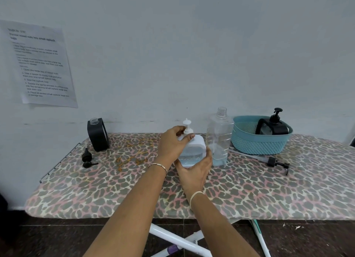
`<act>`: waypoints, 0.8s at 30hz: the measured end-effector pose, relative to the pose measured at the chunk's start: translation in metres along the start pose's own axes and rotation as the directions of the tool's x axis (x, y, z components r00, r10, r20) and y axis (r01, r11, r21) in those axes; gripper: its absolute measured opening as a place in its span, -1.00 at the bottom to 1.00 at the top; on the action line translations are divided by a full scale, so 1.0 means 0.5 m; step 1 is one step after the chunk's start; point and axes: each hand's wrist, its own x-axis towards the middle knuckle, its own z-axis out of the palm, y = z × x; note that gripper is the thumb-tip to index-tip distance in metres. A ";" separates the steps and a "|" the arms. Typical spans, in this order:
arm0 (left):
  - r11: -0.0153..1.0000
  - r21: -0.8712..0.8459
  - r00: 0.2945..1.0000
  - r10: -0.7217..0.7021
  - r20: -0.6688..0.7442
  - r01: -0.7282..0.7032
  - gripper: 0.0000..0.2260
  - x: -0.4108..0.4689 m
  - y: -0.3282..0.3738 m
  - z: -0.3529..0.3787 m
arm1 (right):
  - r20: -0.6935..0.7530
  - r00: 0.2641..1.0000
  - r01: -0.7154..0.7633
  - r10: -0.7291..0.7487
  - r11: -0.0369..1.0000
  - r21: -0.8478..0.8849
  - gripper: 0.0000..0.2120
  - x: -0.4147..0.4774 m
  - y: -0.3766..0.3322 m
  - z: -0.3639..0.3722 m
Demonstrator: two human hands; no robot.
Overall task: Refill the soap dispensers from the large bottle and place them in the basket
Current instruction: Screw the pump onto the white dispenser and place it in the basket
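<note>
Clear smooth plastic large bottle (219, 137), perforated teal plastic basket (259, 141), leopard-print cloth board cover (115, 189), matt black plastic dispenser (98, 134)

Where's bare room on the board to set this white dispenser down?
The board is bare between the uncapped black dispenser and the left hand on the white dispenser, and along the whole front edge. Crowded at back right: large bottle, basket, loose pump.

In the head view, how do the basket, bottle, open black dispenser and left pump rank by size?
Largest to smallest:
basket
bottle
open black dispenser
left pump
The bottle is taller than the basket but narrower.
</note>
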 end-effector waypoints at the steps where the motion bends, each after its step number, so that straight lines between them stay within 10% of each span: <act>1: 1.000 -0.003 1.000 0.000 0.005 0.000 -0.64 -0.002 -0.003 0.000 | 0.001 1.000 -0.001 0.001 1.000 -0.006 0.03 0.000 0.001 0.000; 18: 0.985 -0.133 0.980 -0.081 0.180 0.106 -0.59 -0.026 -0.036 -0.023 | 0.011 0.999 -0.053 0.052 0.995 0.086 -0.27 -0.007 -0.020 -0.013; 24: 0.982 -0.164 0.975 -0.057 0.215 0.093 -0.53 -0.031 -0.048 -0.029 | 0.049 0.979 0.198 -0.198 0.980 0.004 -0.51 0.037 -0.067 -0.026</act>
